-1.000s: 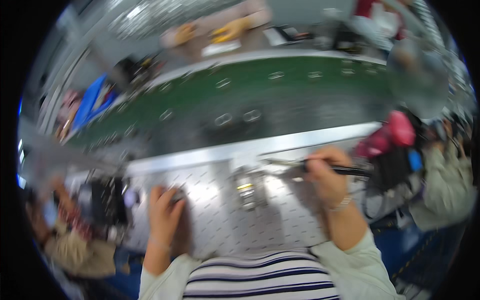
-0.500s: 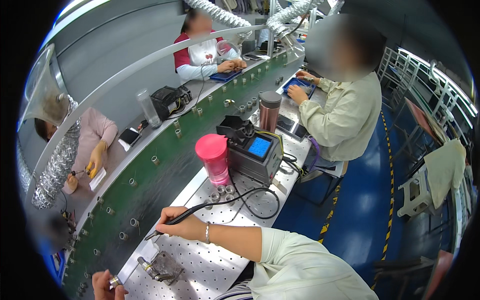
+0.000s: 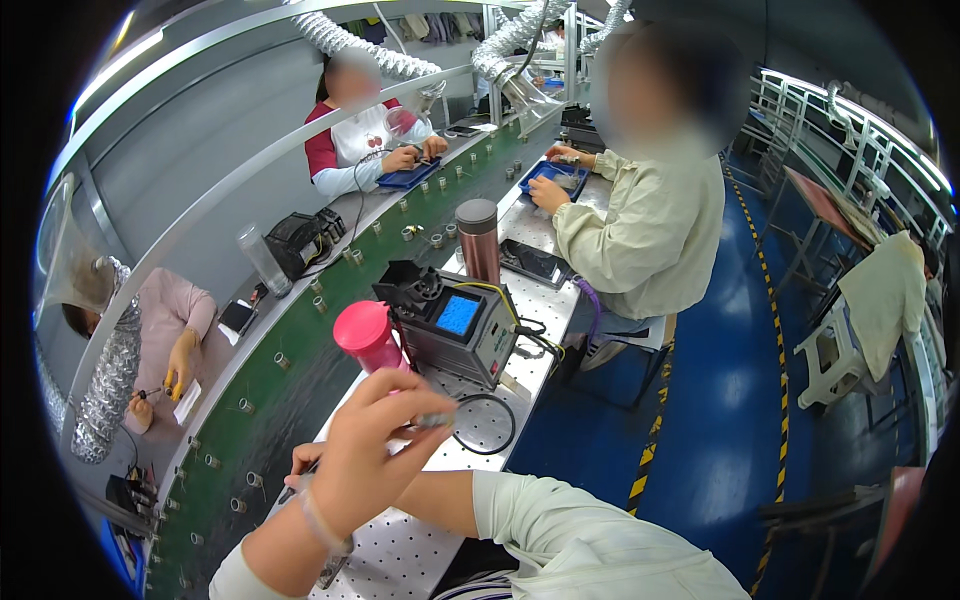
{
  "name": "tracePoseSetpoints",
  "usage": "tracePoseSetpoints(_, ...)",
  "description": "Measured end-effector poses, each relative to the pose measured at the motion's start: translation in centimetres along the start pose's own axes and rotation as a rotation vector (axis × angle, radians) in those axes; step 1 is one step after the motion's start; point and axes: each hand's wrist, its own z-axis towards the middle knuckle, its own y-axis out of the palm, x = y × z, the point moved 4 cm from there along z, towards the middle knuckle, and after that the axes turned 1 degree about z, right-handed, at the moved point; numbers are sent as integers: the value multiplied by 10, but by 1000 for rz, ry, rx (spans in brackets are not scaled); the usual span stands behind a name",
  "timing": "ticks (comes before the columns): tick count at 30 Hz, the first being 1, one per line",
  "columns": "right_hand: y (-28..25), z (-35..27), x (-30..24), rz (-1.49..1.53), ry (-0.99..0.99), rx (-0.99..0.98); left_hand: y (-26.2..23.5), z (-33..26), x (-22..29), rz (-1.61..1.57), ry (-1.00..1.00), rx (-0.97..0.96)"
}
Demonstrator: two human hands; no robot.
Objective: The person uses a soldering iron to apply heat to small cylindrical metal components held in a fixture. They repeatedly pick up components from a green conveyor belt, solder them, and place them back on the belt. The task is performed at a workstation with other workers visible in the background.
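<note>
My left hand (image 3: 365, 440) is raised over the perforated metal bench (image 3: 425, 535), its fingers closed around a small metal cylindrical part (image 3: 432, 420) that is blurred. Beneath and behind it, my right hand (image 3: 303, 458) grips the dark handle of a soldering iron (image 3: 312, 468); my left hand and forearm cover much of it. A metal fixture (image 3: 333, 572) shows only partly below my left wrist. Just beyond my left hand stand a pink-lidded cup (image 3: 362, 327) and a black soldering station (image 3: 470, 335) with a blue screen.
A green conveyor belt (image 3: 315, 345) carrying several small metal cylinders runs along the bench's left side. A brown thermos (image 3: 478, 245) and a phone (image 3: 535, 262) lie beyond the station. One co-worker (image 3: 650, 235) sits farther along my side; two others sit across the belt.
My left hand has swung up and right from the lower left with the metal part, crossing in front of my right hand. The view has shifted, and the fixture is now mostly hidden.
</note>
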Motion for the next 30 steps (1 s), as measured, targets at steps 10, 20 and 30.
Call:
tracePoseSetpoints(10,-10,7,47,5,117,-33,70,91,-31,99,66,51)
tracePoseSetpoints(20,9,-9,21,-958,-293,-208,76,113,-54,-46,-154,-20)
tracePoseSetpoints(30,-2,-9,16,-791,-198,-168,88,128,-54,-11,-118,-27)
